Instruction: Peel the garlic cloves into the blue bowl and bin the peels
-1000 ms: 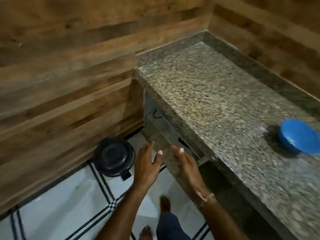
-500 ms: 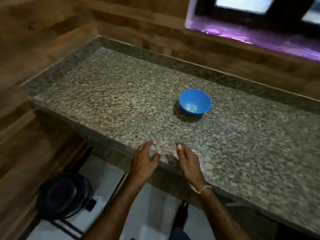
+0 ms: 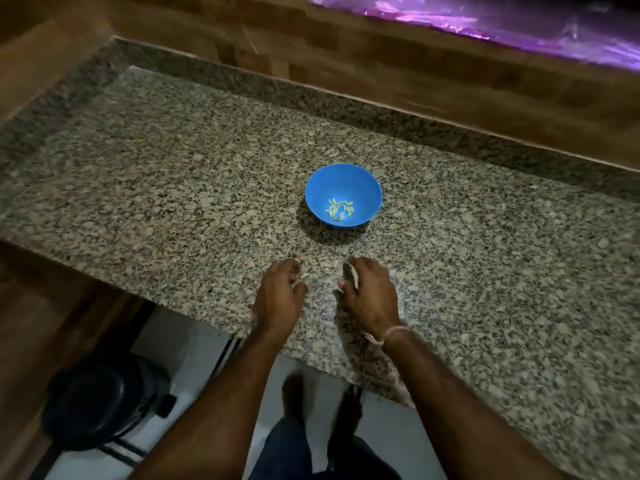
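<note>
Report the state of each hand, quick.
Left hand: open, fingers loosely curled, nothing visible in it.
Right hand: open, fingers loosely curled, nothing visible in it.

Granite counter [image 3: 173, 174], wood-panel walls [image 3: 381, 60], white tile floor [image 3: 173, 344], purple glow [image 3: 519, 24] top R

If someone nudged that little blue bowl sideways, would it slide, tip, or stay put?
The blue bowl looks like thin plastic holding few garlic cloves, so probably light. Its sides narrow toward the base, so a rim push might tip it. On the smooth granite counter, a low nudge likely slides it.
</note>
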The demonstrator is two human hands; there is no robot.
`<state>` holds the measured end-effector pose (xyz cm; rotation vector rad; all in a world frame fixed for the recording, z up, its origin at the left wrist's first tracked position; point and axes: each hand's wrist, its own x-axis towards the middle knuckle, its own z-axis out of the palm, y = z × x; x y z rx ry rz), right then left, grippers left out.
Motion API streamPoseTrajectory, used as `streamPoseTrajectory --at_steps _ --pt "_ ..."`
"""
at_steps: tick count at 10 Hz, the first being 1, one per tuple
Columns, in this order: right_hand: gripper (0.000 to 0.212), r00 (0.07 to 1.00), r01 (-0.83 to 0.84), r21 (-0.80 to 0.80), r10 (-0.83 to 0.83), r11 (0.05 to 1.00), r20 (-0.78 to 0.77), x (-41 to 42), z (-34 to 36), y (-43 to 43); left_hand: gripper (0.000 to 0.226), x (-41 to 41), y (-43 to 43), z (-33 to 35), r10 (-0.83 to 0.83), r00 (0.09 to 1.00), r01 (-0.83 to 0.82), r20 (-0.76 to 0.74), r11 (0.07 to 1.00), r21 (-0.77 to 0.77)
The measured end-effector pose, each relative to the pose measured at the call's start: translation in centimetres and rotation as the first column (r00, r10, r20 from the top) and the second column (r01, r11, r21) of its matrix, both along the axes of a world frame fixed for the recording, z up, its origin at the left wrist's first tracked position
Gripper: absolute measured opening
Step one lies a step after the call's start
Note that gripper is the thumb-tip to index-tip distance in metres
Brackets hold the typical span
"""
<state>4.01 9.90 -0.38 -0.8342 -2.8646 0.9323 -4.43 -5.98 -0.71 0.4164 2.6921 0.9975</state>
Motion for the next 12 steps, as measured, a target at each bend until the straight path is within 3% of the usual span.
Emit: streamPoseTrajectory --at_steps 3,5,6,7,8,9,11,12 --pt "0.039 0.995 0.097 0.038 -0.096 0.995 -0.022 -1.7 -0.9 2.3 0.022 -1.6 1.4 -0.5 -0.038 0.993 0.026 -0.114 0.995 -0.101" --pt "0.049 0.843 0.391 -0.343 -0.482 0.854 -0.238 -3.8 -0.2 3.2 0.010 -5.9 7.3 3.9 -0.033 0.967 0.067 -0.252 0.989 0.131" --pt "0.049 0.804 0.408 -0.419 -0.536 0.811 -0.255 -5.9 0.8 4.2 0.008 -8.9 10.4 4.7 -0.121 0.954 0.153 -0.275 0.983 0.098" --pt "0.045 0.784 0.424 -0.464 -0.572 0.778 -0.241 -7.6 1.7 5.0 0.020 -10.5 11.1 4.1 -0.182 0.948 0.208 -0.260 0.975 0.073" --pt "0.045 0.770 0.440 -0.511 -0.603 0.738 -0.208 -8.7 2.2 5.5 0.041 -10.8 9.8 3.4 -0.074 0.968 0.112 -0.241 0.983 0.148" --pt "0.045 0.772 0.461 -0.558 -0.621 0.690 -0.131 -9.6 2.5 5.5 0.047 -10.7 8.9 2.7 0.077 0.996 -0.083 0.033 0.965 0.248" --pt "0.048 0.720 0.569 -0.508 -0.690 0.646 -0.072 -9.1 3.3 6.9 0.041 -10.3 10.5 3.9 -0.081 0.977 0.021 0.199 0.957 0.288" --pt "0.054 0.709 0.591 -0.522 -0.705 0.615 -0.027 -8.1 4.3 7.6 0.056 -10.6 11.5 4.7 -0.099 0.955 0.035 0.281 0.974 0.224"
